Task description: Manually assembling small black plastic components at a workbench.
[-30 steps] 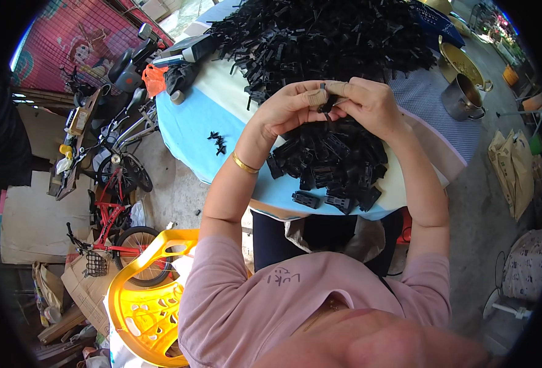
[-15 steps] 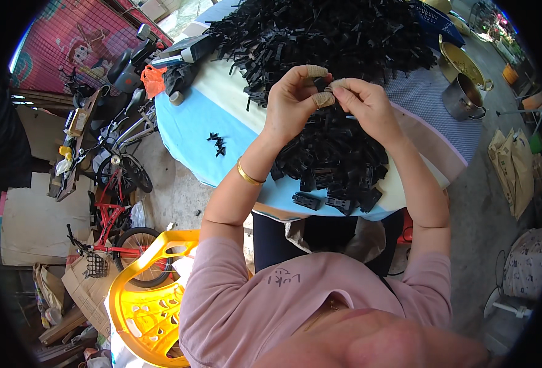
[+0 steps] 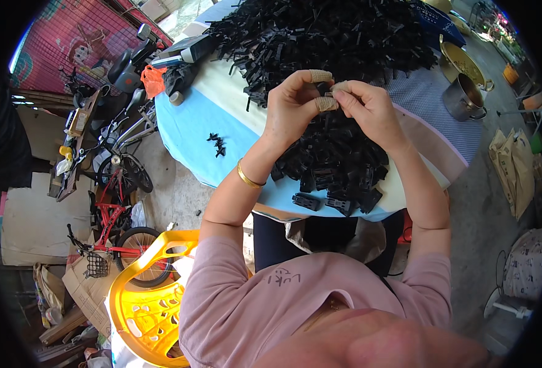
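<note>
Above the table, my left hand (image 3: 287, 109) pinches a small black plastic piece (image 3: 324, 88) between thumb and forefinger, both wrapped in beige tape. Close against it, my right hand (image 3: 369, 111) is closed at the piece's right side, thumb and finger pressed together; what lies between them is too small to make out. Under my hands spreads a heap of black plastic clip-like pieces (image 3: 329, 162). Beyond it rises a much larger pile of thin black plastic parts (image 3: 320, 37). A few tiny black bits (image 3: 217, 145) lie apart on the blue cloth to the left.
The round table (image 3: 188, 132) has a striped cloth. At its right edge stand a metal pot (image 3: 463, 98) and a brass-coloured pan (image 3: 458, 60). An orange bag (image 3: 154, 81) sits at the far left edge. A yellow plastic chair (image 3: 145, 306) and a red bicycle (image 3: 108, 221) are on my left.
Both hands have shifted very slightly nearer to me. My right fingertips have closed in against the piece in my left hand.
</note>
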A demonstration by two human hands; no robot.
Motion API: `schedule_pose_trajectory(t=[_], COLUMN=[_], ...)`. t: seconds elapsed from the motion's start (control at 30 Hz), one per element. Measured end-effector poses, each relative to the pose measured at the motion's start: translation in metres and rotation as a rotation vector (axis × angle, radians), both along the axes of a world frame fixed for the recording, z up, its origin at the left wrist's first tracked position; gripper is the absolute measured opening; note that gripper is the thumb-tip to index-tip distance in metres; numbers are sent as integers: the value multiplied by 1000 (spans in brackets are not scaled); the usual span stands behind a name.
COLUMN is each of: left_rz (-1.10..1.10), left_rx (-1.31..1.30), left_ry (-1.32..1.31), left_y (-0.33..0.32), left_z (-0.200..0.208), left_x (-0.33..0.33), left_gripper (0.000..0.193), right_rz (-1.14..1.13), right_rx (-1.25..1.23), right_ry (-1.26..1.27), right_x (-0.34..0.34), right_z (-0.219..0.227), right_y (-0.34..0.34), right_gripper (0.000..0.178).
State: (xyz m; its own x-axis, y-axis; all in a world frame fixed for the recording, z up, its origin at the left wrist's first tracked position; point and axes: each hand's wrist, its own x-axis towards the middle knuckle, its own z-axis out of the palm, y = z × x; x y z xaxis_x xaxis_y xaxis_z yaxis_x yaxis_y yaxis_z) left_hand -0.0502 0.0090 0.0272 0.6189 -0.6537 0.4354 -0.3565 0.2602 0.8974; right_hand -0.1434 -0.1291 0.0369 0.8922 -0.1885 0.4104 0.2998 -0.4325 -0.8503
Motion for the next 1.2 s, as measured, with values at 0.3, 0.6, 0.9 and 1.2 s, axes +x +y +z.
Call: schedule_pose_trajectory(t=[0.3,0.6,0.9,1.2], left_rz=[29,130,8,-591], left_rx=[-254,-47,73,-66], left_ry=[49,-18,-499,399], left_y=[-5,-7,4,4], left_z=[-6,-1,13,1], left_x=[-10,-13,-16,7], left_gripper=[21,41,72,61], right_rz=[-53,-17,-31,304], right_rx=[17,146,63,290], right_ry=[49,61,-137,-5], right_x=[0,0,-6,-3], right_z=[-2,4,10,9], right_y=[6,-2,-20,-23], right_gripper=[14,13,13,17])
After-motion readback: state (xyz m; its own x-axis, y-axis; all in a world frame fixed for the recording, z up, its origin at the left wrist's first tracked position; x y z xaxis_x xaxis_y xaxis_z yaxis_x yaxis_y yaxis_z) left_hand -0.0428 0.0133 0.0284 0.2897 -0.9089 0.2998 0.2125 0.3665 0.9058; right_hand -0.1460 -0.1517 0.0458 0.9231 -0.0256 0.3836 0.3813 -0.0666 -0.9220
